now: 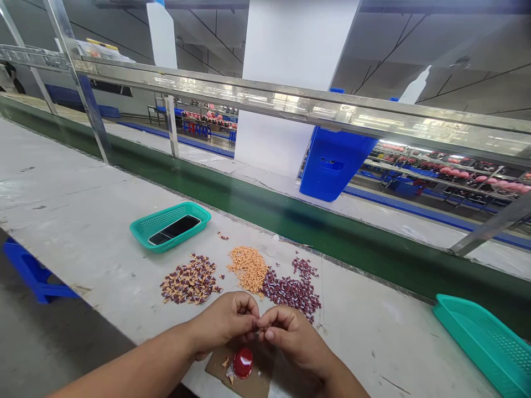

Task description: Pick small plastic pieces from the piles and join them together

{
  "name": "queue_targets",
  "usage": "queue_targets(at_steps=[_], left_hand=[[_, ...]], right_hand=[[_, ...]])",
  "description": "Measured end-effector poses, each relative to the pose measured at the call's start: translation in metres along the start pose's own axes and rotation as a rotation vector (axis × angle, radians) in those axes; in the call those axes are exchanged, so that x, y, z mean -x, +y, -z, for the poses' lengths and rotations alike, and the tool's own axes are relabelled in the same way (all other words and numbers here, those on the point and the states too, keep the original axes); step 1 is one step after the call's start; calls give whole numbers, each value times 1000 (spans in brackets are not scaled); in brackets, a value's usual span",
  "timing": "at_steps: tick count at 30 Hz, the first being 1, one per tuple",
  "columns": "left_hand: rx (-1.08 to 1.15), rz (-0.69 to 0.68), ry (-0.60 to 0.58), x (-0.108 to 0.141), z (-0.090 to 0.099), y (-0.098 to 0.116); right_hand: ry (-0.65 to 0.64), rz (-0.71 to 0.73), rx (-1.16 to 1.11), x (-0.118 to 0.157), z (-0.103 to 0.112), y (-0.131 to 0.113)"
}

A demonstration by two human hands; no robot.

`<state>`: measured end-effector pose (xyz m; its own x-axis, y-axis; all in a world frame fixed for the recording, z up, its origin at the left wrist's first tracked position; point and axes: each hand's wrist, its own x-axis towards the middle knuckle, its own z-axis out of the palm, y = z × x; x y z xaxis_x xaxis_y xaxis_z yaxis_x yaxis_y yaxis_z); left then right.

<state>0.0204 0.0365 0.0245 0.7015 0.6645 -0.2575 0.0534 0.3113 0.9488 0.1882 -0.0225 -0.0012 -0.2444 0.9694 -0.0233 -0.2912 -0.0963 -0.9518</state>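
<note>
1. Pinching a tiny piece [259,331] between the fingertips of both hands. Left hand [224,323] and right hand [290,337] are curled and close together, fingers almost closed on it. The piece is too small to make out.
2. Just below the hands, a cardboard scrap [219,367] lies on the bench [83,182], partly under the right hand. A shiny red cap [243,362] sits on it, with a few orange bits [225,362] beside the cap.
3. Ahead of the hands are three loose piles of small pieces. The orange pile [248,270] is in the middle. The dark red pile [291,290] sits to its right, nearly touching it and nearest the right hand. The mixed pile [189,279], dark red and orange, is to its left.
4. Further left, a teal basket [170,225] holds a phone [173,230]. A second teal basket [485,345] sits at the right edge of the view, cut off by the frame.
5. Beyond the bench are a green belt [290,221], a steel rail [290,99] and a blue bin [332,163]. Racks [448,171] with pink items stand behind them.
</note>
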Motion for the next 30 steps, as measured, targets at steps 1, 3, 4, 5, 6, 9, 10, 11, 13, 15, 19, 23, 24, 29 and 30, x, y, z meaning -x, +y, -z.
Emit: queue_targets(at_steps=[1,3,4,5,6,9,10,11,13,15,19,23,24,29,30], left_hand=[[-3,9,11,1,0,-1],[1,9,39,4,2,-2],[8,1,52,5,3,-3],[18,-11,68,7,4,-3],[30,-24,85,9,6,-4],[58,-56,137,16,10,-4],[65,-64,154,18,11,-4],[72,-70,166,20,11,-4],[84,-73,178,24,11,-4],[97,-71,179,27,9,-5],[134,-78,163,30,5,-8],[165,-77,132,31,2,-14],[174,-73,124,31,1,-15],[202,-38,118,32,-6,-20],[211,-32,111,32,-7,-20]], right_hand=[[8,7,52,0,-1,-1],[30,27,226,0,-5,-3],[45,32,346,1,-8,-4],[63,36,478,1,-11,-4],[77,44,611,2,-14,-4],[54,108,930,4,-22,-1],[29,141,1005,4,-24,1],[7,169,1069,5,-26,3],[-28,203,1177,6,-29,6],[-46,221,1248,6,-30,9],[-38,244,1252,6,-30,11],[53,319,920,6,-28,6],[97,340,822,6,-27,4],[255,341,635,5,-26,0],[264,332,630,5,-26,-1]])
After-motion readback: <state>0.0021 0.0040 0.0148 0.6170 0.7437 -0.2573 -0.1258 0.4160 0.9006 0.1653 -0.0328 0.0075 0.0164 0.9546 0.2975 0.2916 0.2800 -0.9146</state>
